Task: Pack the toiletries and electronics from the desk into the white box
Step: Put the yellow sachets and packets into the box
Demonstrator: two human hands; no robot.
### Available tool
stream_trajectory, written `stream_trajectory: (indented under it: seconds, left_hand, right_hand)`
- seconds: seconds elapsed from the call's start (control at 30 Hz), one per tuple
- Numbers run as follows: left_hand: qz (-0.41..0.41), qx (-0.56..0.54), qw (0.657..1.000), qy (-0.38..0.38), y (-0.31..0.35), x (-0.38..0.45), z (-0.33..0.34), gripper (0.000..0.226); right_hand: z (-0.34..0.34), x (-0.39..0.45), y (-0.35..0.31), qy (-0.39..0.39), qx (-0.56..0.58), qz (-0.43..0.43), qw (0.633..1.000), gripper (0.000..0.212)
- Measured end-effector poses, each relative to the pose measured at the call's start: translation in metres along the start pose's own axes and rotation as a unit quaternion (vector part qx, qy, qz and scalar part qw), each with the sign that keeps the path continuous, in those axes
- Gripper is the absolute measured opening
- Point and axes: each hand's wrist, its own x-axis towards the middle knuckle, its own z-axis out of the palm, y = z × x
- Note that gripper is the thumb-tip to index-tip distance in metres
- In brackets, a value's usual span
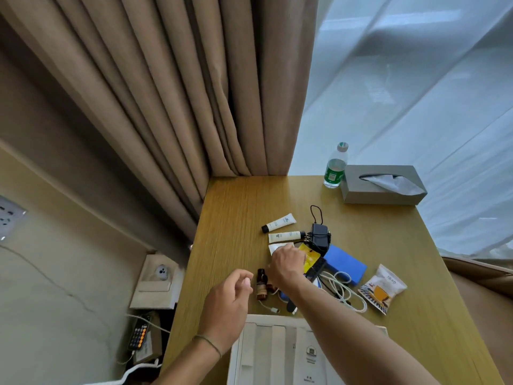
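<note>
The white box (258,354) lies at the desk's near edge, under my forearms. Beyond it sit two white tubes (279,223), (284,236), a brown bottle (261,284), a black charger (319,237), a blue block (344,263), a white cable (345,293), a black comb (316,268) and a yellow sachet (311,258). My right hand (286,266) reaches over the pile, fingers curled on a small white packet (274,247). My left hand (230,298) hovers loosely curled just left of the brown bottle, holding nothing.
A snack bag (383,289) lies at the right. A grey tissue box (383,184) and a water bottle (336,168) stand at the far right corner. Brown curtains (166,93) hang behind the desk. A low shelf (155,282) with a remote (138,333) sits to the left.
</note>
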Motion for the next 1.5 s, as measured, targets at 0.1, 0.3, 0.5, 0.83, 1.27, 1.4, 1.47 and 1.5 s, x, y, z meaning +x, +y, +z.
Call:
stream_trajectory:
  seconds: [0.1, 0.3, 0.5, 0.83, 1.27, 1.4, 1.47, 1.5]
  left_hand:
    - [-0.005, -0.001, 1.000, -0.005, -0.003, -0.002, -0.004, 0.018]
    - [-0.008, 0.012, 1.000, -0.009, -0.007, 0.001, -0.008, 0.017]
    - [0.000, 0.016, 1.000, -0.023, -0.007, 0.004, -0.001, 0.017]
    - [-0.014, 0.008, 0.998, -0.054, -0.004, 0.027, 0.028, 0.019]
    - [-0.088, 0.114, 0.984, -0.103, 0.009, 0.095, 0.111, 0.020]
    - [-0.094, 0.177, 0.975, -0.099, 0.015, 0.114, 0.140, 0.015]
    - [-0.093, 0.211, 0.969, -0.087, 0.017, 0.124, 0.151, 0.010]
    - [-0.093, 0.229, 0.966, -0.081, 0.018, 0.128, 0.156, 0.011]
  right_hand:
    - [-0.005, 0.001, 0.002, -0.005, 0.040, -0.005, 0.999, 0.016]
    - [-0.014, -0.002, 0.015, 0.022, 0.114, -0.006, 0.993, 0.004]
    - [-0.014, -0.003, 0.034, 0.035, 0.150, 0.021, 0.988, 0.009]
    - [-0.020, -0.020, 0.094, 0.024, 0.649, 0.123, 0.750, 0.015]
    - [-0.009, -0.070, 0.170, -0.021, 0.843, 0.187, 0.504, 0.032]
    - [-0.003, -0.075, 0.174, -0.007, 0.811, 0.191, 0.554, 0.040]
    - [-0.001, -0.078, 0.174, 0.001, 0.796, 0.187, 0.575, 0.038]
    - [0.001, -0.080, 0.174, 0.003, 0.790, 0.183, 0.585, 0.038]
